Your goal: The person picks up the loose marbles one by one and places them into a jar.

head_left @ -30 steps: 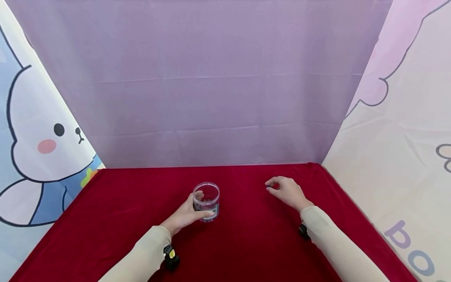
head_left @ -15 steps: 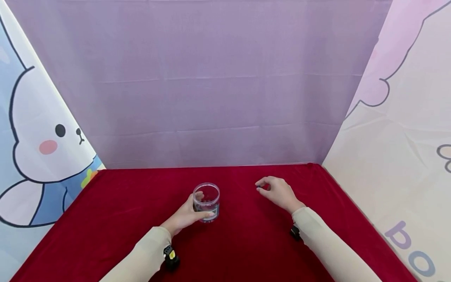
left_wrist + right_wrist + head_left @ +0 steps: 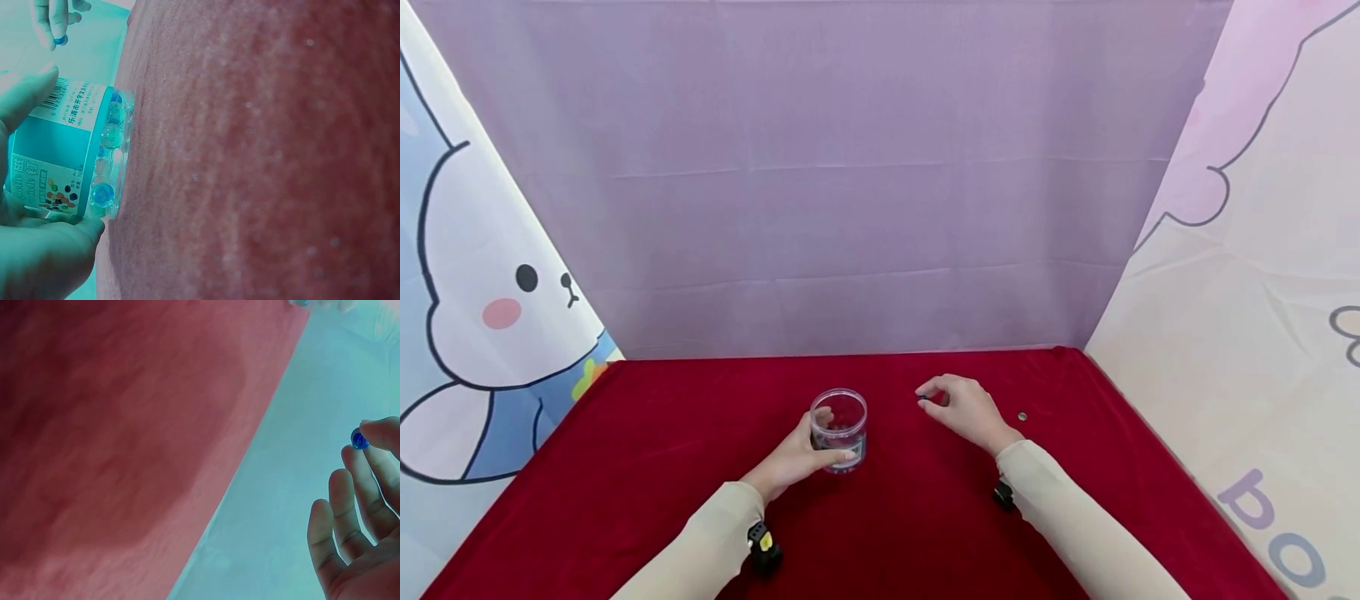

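Observation:
My left hand [image 3: 792,462] grips a clear round plastic jar [image 3: 850,441], which stands upright and open-topped, thumb across its front and fingers behind. In the left wrist view the jar's label [image 3: 59,181] carries printing and a picture of coloured balls. Several translucent marble-like beads [image 3: 112,134] lie at its bottom. My right hand [image 3: 967,410], to the right of the jar and apart from it, pinches a small blue bead [image 3: 359,439] between thumb and fingertips. The other fingers are spread loosely in the right wrist view.
A small greenish bead [image 3: 1022,416] lies on the red cloth [image 3: 917,517] to the right of my right hand. A lilac curtain [image 3: 850,208] hangs behind the table. Printed white panels [image 3: 1240,333] stand on both sides.
My right hand has moved left toward the jar, carrying the blue bead. The greenish bead on the cloth has come into sight behind it. The left hand and jar have stayed put.

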`<state>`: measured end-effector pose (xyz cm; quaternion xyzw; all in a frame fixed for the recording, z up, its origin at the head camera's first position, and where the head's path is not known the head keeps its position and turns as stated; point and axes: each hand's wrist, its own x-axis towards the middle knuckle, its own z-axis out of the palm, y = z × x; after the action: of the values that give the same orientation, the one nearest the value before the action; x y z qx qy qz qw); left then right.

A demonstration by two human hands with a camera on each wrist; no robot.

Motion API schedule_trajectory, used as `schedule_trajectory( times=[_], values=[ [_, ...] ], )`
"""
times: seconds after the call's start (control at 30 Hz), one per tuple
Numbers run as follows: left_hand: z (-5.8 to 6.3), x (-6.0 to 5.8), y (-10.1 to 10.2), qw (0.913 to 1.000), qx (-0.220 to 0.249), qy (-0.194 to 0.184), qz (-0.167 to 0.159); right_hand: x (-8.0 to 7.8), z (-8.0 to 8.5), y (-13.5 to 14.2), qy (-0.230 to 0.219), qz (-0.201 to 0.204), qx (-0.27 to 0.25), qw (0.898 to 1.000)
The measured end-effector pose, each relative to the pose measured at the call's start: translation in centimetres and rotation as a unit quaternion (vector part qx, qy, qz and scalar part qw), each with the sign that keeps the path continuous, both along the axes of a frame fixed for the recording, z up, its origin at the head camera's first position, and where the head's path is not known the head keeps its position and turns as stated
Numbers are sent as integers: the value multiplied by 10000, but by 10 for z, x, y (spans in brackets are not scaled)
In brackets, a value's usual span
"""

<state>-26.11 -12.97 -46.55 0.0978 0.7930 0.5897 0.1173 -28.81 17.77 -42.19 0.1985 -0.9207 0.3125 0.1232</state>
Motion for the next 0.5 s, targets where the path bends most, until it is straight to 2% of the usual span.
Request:
schedule_trajectory(
  times=[0.5],
  values=[
    [2,-1,3,10000,-3,-57,8,1,10,-34,122,452,-215,9987]
  ],
)
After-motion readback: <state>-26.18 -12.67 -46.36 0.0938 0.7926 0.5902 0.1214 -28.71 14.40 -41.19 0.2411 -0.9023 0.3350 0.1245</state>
